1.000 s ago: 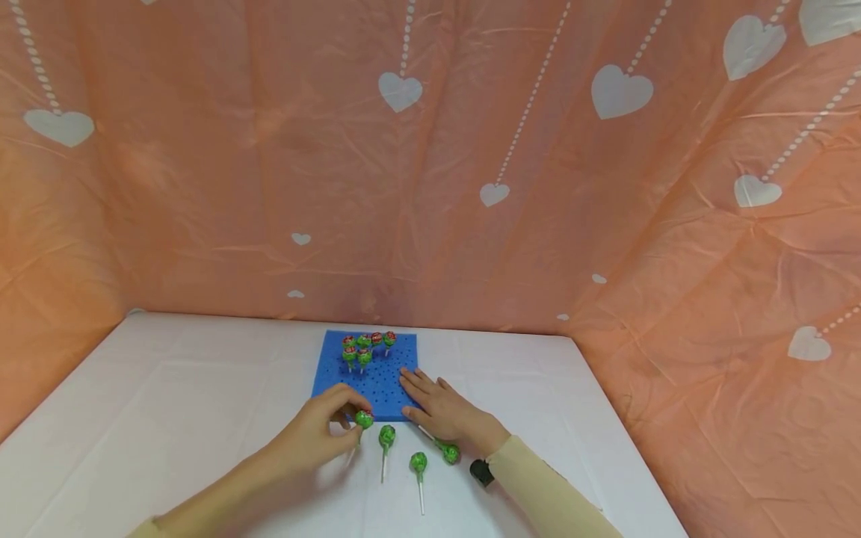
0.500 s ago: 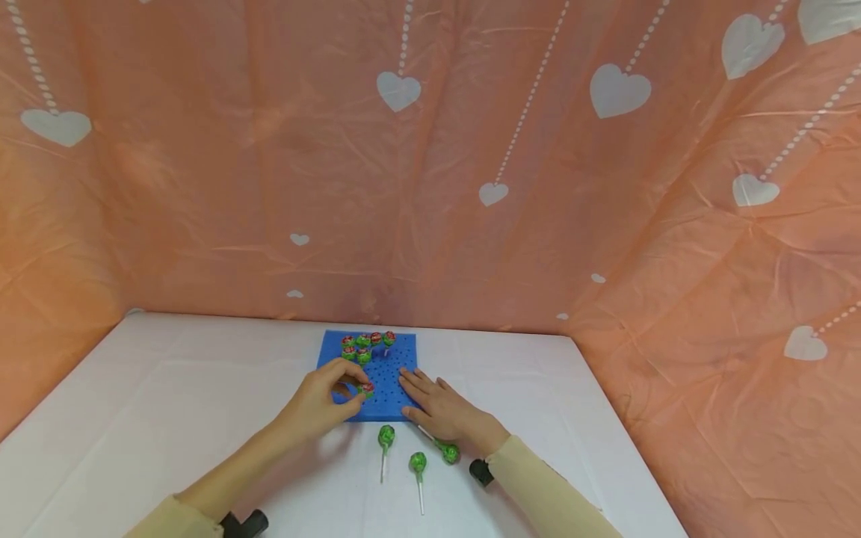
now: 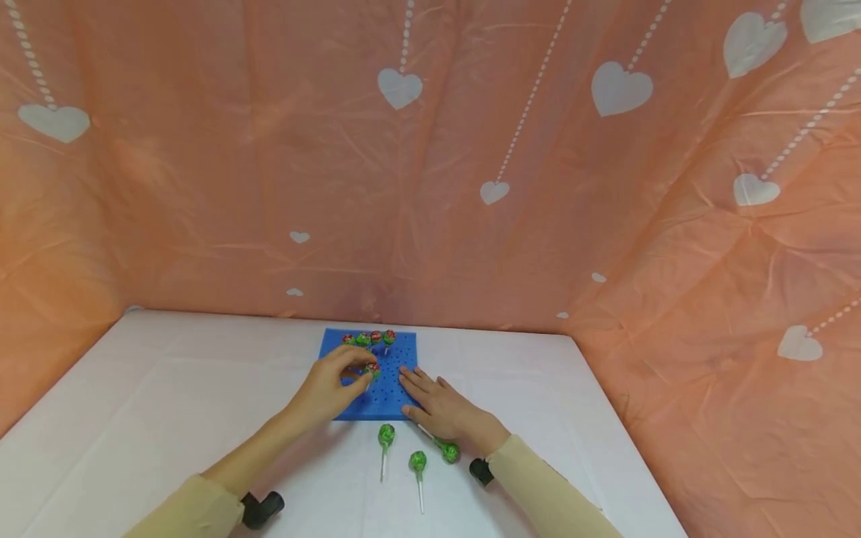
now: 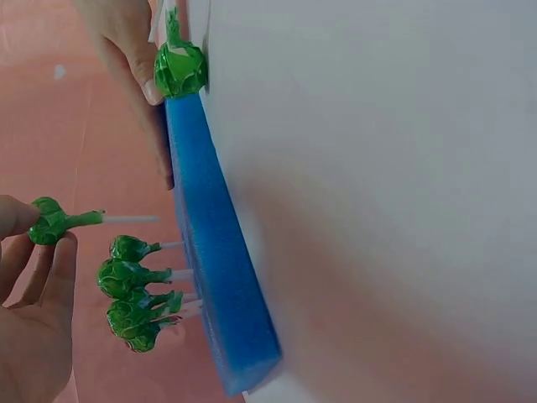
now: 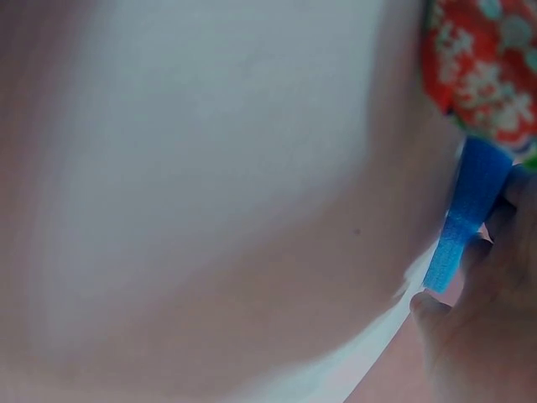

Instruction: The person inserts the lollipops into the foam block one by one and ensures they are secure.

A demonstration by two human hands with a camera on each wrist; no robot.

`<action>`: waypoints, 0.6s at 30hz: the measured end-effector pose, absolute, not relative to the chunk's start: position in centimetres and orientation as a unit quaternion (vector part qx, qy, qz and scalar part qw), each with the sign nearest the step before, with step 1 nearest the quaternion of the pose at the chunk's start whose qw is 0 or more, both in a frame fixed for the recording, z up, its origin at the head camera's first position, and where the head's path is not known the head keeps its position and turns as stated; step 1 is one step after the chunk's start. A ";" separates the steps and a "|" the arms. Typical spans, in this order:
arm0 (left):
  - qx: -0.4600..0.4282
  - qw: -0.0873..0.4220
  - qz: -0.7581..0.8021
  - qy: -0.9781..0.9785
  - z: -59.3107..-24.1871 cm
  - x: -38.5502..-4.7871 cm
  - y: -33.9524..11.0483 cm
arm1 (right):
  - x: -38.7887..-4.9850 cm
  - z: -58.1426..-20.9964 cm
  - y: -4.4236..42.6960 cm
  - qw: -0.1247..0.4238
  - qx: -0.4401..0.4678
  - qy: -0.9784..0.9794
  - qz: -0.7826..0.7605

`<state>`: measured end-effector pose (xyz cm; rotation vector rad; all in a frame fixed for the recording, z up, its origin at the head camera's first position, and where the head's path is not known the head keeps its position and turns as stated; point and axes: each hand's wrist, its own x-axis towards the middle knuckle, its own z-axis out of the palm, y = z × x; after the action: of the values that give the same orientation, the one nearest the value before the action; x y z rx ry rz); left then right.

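My left hand [image 3: 327, 388] pinches a green-and-red wrapped lollipop [image 3: 373, 370] by its head, over the blue foam block [image 3: 386, 407]. In the left wrist view the stick of this lollipop [image 4: 52, 223] points at the block, its tip apart from the surface. Several other lollipops [image 4: 126, 277] stand upright in the block's holes, toward its far side; my left hand hides part of them in the head view. My right hand [image 3: 440, 409] rests with fairly straight fingers on the block's right edge.
On the white table [image 3: 168, 396], two lollipops lie before the block, one nearer [image 3: 418, 462] and one farther [image 3: 386, 435]. A third lollipop [image 3: 449, 452] lies partly under my right hand. Orange curtain [image 3: 430, 224] with white hearts surrounds the table's back and sides.
My left hand has carried the pinched lollipop from the block's front edge forward and slightly right, over the block. My right hand has stayed in place.
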<state>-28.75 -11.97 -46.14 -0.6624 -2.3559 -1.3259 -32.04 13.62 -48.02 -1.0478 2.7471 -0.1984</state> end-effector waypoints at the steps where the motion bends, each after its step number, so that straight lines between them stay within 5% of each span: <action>1: -0.235 0.179 -0.466 -0.834 -46.1 -28.9 -11.9 | -32.1 -48.1 13.7 0.098 -0.355 0.927 -0.066; 18: -0.206 0.193 -0.422 -0.861 -44.7 -30.8 -10.3 | -32.2 -47.8 14.6 0.106 -0.373 0.919 -0.069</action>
<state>-30.79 -10.34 -44.66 -0.5784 -2.4166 -1.1851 -32.22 14.61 -47.82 -1.0992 2.7082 -0.2047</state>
